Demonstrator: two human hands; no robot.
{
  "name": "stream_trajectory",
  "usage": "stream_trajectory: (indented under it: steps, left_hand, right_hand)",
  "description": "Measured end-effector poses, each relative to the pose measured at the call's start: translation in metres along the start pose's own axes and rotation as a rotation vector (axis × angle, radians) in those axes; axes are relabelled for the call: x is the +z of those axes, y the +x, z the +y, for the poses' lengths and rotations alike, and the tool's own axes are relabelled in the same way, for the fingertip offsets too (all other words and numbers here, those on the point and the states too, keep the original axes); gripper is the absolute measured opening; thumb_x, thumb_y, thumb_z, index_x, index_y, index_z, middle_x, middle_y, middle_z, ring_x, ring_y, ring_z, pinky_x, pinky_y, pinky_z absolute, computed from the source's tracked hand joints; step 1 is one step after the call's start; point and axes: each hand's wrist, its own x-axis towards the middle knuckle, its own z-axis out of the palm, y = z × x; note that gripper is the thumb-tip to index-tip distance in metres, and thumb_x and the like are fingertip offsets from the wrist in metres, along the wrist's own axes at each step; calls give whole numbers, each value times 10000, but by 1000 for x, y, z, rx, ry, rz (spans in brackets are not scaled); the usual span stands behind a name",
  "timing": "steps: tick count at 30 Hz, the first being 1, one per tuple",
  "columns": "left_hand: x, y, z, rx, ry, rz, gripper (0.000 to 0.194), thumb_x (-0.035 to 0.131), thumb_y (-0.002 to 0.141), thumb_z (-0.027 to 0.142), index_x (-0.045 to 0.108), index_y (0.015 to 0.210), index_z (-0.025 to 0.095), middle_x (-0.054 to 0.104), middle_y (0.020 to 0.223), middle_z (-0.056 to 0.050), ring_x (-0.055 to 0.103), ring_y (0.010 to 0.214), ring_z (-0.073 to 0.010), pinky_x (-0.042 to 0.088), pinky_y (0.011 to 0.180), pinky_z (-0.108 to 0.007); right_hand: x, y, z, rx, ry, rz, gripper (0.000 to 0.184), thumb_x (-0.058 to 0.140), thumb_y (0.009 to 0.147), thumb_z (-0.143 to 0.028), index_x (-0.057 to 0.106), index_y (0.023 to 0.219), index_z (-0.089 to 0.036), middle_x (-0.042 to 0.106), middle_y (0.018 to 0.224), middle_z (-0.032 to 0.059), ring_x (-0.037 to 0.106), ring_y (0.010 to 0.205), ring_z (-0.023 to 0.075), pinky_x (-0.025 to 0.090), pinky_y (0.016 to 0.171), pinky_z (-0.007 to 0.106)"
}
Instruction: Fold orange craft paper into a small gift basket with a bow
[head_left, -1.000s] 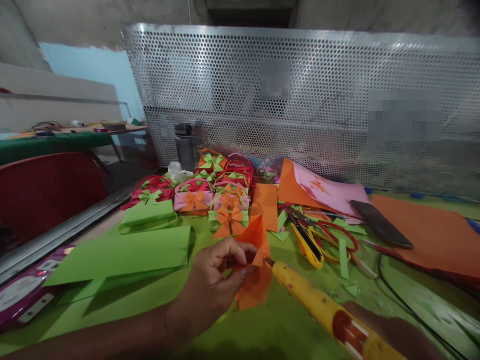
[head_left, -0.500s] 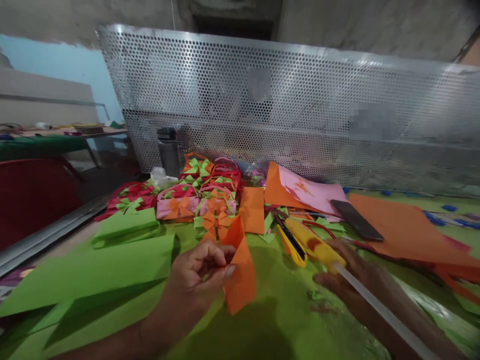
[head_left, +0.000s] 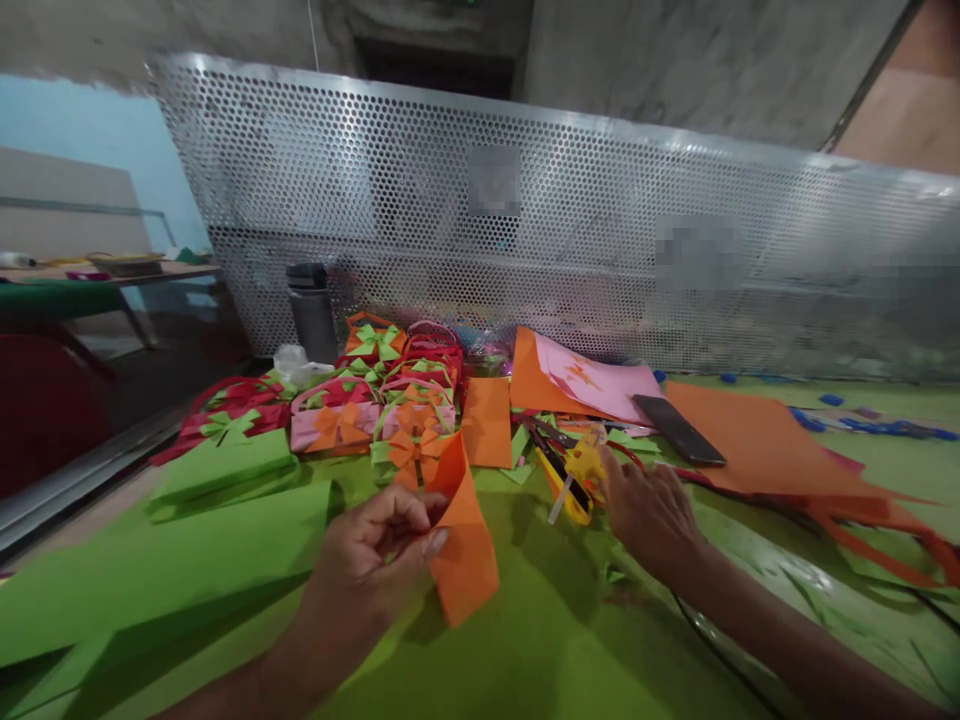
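In the head view my left hand (head_left: 382,550) pinches the edge of a folded orange paper bag (head_left: 469,545), thumb in front, its top gaping. My right hand (head_left: 652,510) reaches over the table with its fingers at a yellow glue gun (head_left: 586,465); the fingertips are partly hidden. A translucent glue stick (head_left: 561,500) juts from the gun toward me. Just beside it lies a yellow-and-black utility knife (head_left: 571,490). Behind the bag, an orange paper bow (head_left: 417,450) tops a small finished bag.
Small paper bags with bows (head_left: 337,425) crowd the back left, near a dark bottle (head_left: 311,315). Green paper sheets (head_left: 172,560) lie on the left. A phone (head_left: 679,430) rests by orange sheets (head_left: 757,440) on the right. A perforated metal panel (head_left: 420,200) stands behind.
My right hand has moved forward with the glue gun to beside the utility knife, and the gun has turned. My left hand keeps its pinch on the orange bag. The view has shifted slightly right.
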Motion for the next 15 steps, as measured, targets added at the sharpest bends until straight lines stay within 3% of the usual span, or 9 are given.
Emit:
stream_trajectory:
  steps: [4,9,12,15]
  left_hand:
    - [0,-2,-2,22,-18,31,157,641,679,204,501,609,189,679,837,-35,634,877,-182,519,687,-220]
    - [-1,-2,-5,23,5,-19,151,620,710,186,491,633,179,673,867,-52,628,890,-176,513,702,-222]
    - [-1,-2,-4,23,1,-32,151,611,717,181,482,639,177,675,862,-50,633,859,-164,508,693,-216]
    - [-1,-2,-2,19,-14,-42,152,611,712,181,479,638,176,677,874,-48,632,853,-160,503,693,-215]
  right_hand:
    - [0,-5,-2,-50,-9,4,427,399,791,-77,468,1212,-99,662,811,123,608,730,248,349,833,479]
    - [-32,8,3,-70,-8,46,291,470,823,-188,573,1076,-89,645,840,156,588,753,306,337,798,557]
    - [-57,15,-7,-176,319,122,237,524,820,-256,587,1019,-144,644,974,132,576,900,297,364,830,496]
    - [-81,18,-31,-182,808,17,215,557,800,-272,597,994,-189,660,967,79,596,880,223,443,759,364]
